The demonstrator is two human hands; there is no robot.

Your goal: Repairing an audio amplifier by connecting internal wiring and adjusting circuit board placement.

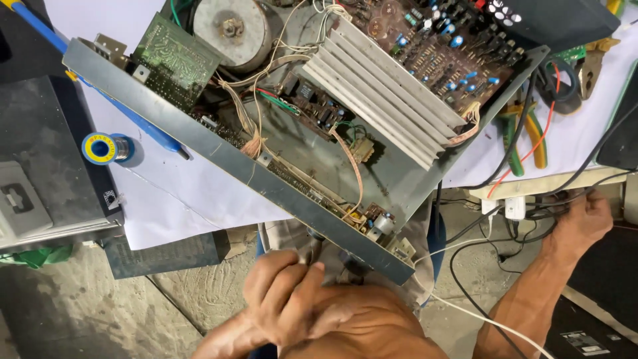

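Amplifier chassis, lid off, lies on a white sheet, its long axis slanting from upper left to lower right, front edge toward the person. Left hand curls its fingers against a knob on that sheet-metal front. Right hand is closed around black cables by a white power strip. Inside: ribbed aluminium heatsink, brown circuit boards.

White rectangular label on a black case, bottom right corner, small square white sticker on the edge of a grey box at left, yellow round label on a blue solder spool.
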